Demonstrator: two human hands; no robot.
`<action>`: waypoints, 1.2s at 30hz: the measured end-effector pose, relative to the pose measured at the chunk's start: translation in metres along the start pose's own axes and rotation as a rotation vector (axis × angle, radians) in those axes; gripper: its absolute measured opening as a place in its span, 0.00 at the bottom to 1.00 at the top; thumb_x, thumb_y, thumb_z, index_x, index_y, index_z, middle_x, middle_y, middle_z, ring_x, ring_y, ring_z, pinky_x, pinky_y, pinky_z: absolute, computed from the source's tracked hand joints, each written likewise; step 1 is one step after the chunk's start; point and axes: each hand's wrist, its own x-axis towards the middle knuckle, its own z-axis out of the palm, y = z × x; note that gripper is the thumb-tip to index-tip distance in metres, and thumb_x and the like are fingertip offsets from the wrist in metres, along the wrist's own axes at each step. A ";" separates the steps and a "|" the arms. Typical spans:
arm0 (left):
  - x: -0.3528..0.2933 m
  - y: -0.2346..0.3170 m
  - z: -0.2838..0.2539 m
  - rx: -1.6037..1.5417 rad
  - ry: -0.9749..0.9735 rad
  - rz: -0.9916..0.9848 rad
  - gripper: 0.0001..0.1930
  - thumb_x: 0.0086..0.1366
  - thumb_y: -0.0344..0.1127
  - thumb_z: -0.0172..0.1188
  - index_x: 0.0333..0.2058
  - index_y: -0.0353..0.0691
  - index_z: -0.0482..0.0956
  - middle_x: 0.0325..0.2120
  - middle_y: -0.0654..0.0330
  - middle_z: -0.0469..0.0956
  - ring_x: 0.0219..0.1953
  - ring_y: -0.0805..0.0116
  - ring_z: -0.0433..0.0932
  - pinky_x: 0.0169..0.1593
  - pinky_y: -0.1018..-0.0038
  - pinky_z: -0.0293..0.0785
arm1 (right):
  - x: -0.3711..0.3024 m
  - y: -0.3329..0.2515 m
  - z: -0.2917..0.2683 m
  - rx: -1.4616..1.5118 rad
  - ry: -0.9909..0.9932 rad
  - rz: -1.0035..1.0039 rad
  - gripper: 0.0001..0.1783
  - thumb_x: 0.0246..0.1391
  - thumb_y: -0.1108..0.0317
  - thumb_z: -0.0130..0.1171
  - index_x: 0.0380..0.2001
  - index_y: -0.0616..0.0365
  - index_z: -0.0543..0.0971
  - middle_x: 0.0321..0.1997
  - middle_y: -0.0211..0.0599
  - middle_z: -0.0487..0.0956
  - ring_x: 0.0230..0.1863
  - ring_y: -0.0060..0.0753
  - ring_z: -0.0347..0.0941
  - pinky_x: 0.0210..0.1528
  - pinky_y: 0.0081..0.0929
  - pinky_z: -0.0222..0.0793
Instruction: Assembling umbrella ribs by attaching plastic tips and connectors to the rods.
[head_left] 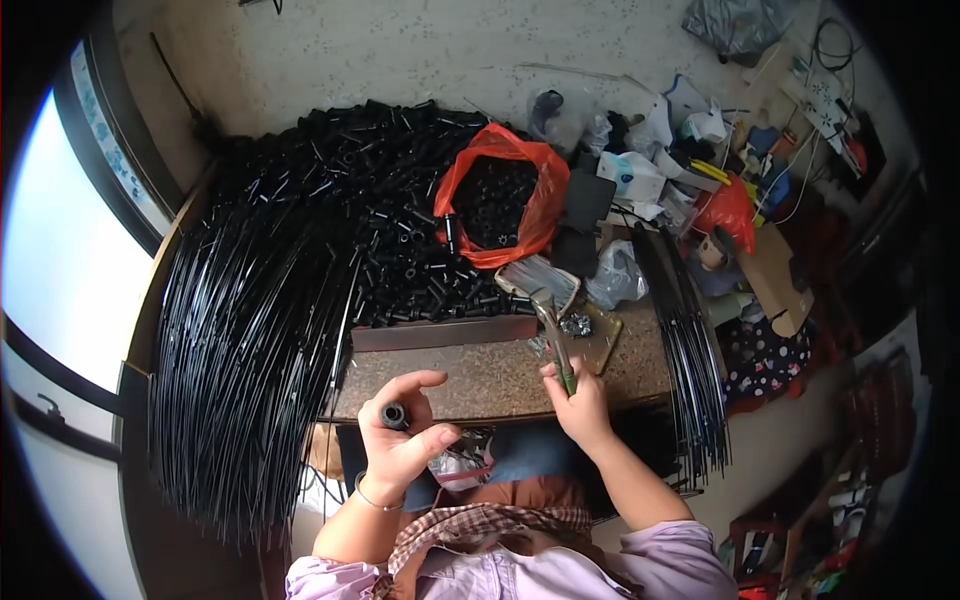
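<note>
at the far left of your bench, a thick bundle of thin black rods (pixel 235 370) hangs over the front edge, beside a broad heap of short black tubes (pixel 330 165) piled toward the wall. in front of the heap, your left hand (pixel 398 448) is partly open, forefinger and thumb spread well apart, while a black tube (pixel 395 415) sits against the curled fingers, one hollow end facing up. a thin bracelet (pixel 378 502) rings your left wrist. just beyond, a long dark strip (pixel 445 333) stands along the front of the heap, and farther back an open red bag (pixel 548 180) holds more small black parts. right of centre, a shallow tray (pixel 567 296) of thin pale sticks lies near the red bag. your right hand (pixel 582 408) is closed around the green handle of a metal tool (pixel 557 345), its head pointing away from you, over the bench (pixel 470 375). the two hands are well apart from each other. farther right, a clear plastic bag (pixel 617 275) lies near a second, slimmer rod bundle (pixel 690 370) that also overhangs the edge.
</note>
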 end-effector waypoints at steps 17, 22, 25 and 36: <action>0.004 -0.003 0.009 0.137 -0.131 -0.063 0.22 0.44 0.33 0.70 0.39 0.35 0.76 0.09 0.73 0.61 0.15 0.88 0.56 0.20 0.87 0.49 | 0.059 0.080 -0.017 -0.567 0.018 -0.411 0.13 0.35 0.79 0.58 0.30 0.61 0.71 0.27 0.39 0.73 0.34 0.38 0.70 0.36 0.30 0.69; -0.003 0.007 0.014 0.117 -0.176 -0.079 0.20 0.45 0.34 0.69 0.38 0.33 0.76 0.10 0.73 0.61 0.14 0.86 0.56 0.19 0.85 0.48 | 0.048 0.041 -0.017 0.250 0.158 0.096 0.12 0.45 0.75 0.61 0.32 0.58 0.69 0.27 0.34 0.73 0.24 0.27 0.70 0.28 0.24 0.67; -0.002 0.015 0.025 0.175 -0.289 -0.092 0.22 0.46 0.35 0.69 0.41 0.36 0.75 0.10 0.70 0.63 0.15 0.85 0.59 0.19 0.85 0.52 | 0.032 -0.041 -0.021 1.081 -0.006 0.309 0.12 0.45 0.76 0.61 0.31 0.57 0.68 0.26 0.36 0.74 0.22 0.24 0.68 0.25 0.21 0.66; -0.019 0.037 0.038 0.251 -0.116 0.119 0.31 0.47 0.42 0.68 0.49 0.36 0.70 0.14 0.64 0.69 0.18 0.81 0.68 0.23 0.84 0.64 | -0.030 -0.156 -0.003 1.199 -0.052 0.200 0.19 0.40 0.71 0.65 0.33 0.57 0.65 0.28 0.32 0.71 0.25 0.16 0.64 0.27 0.11 0.60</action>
